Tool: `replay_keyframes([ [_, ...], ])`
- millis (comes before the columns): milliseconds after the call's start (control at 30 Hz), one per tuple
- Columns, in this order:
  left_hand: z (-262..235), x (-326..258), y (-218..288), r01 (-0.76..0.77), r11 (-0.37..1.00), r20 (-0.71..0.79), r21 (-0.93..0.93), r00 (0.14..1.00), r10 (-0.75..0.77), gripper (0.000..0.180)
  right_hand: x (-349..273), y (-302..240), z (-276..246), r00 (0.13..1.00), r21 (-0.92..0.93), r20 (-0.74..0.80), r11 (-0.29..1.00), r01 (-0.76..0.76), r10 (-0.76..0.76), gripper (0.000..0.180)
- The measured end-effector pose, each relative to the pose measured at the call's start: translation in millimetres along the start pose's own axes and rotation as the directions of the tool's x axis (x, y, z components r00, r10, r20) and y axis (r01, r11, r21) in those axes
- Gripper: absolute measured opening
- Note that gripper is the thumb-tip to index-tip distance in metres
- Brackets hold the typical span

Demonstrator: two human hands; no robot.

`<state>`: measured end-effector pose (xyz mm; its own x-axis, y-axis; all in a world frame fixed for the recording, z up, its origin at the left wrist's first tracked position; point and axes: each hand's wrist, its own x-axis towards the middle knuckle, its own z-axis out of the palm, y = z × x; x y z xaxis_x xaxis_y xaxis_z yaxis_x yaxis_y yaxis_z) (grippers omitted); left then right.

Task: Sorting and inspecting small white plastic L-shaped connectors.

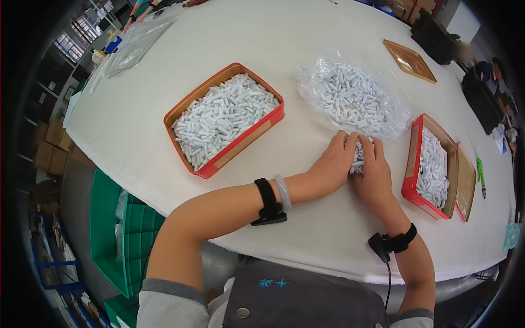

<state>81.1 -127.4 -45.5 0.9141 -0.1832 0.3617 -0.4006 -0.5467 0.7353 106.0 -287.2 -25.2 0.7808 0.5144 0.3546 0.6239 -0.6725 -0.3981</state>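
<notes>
Between my two hands sits a cluster of small white tubes (358,157), their round open ends facing me. My left hand (332,165) curls round its left and far side, fingertips meeting those of the other hand. From the right, my right hand (374,176) closes on the same cluster with bent fingers. Just beyond lies a clear plastic bag (395,121) spread open under a heap of loose white tubes (350,95). A red tin (240,143) full of such tubes stands to the left, and a smaller red tin (411,167) with more of them to the right.
A gold lid (411,60) lies at the far right, another lid (465,183) beside the smaller tin. Near the right edge is a green-handled tool (480,170). Clear plastic sheets (139,46) lie far left, near another person's hands (131,21). Green crates (106,235) stand below the table's left edge.
</notes>
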Motion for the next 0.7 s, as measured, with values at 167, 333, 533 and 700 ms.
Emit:
replay_keyframes([
  [167, 1.4, 29.2, -13.8, -0.038, 0.998, 0.008, 0.058, 0.999, 0.037, 0.071, 29.0, 25.6, 0.9, 1.0, -0.034, 0.027, 0.999, -0.011, 0.012, 0.078],
  [333, -8.6, 3.7, -12.2, 0.019, 0.999, 0.096, 0.039, 0.995, -0.022, 0.075, 2.4, 24.4, 2.1, 0.998, -0.012, 0.041, 0.999, 0.046, -0.046, 0.08],
  [533, -34.5, -35.0, -3.9, -0.098, 0.987, 0.16, 0.129, 0.984, 0.077, 0.086, -2.5, -8.5, -34.3, 0.968, 0.05, 0.25, 0.998, -0.03, 0.017, 0.088],
  [700, -117.0, -53.3, 14.2, -0.186, 0.978, 0.079, 0.096, 0.981, 0.179, 0.05, 5.8, -27.5, -66.4, 0.893, 0.063, 0.439, 0.989, -0.137, 0.096, 0.1],
])
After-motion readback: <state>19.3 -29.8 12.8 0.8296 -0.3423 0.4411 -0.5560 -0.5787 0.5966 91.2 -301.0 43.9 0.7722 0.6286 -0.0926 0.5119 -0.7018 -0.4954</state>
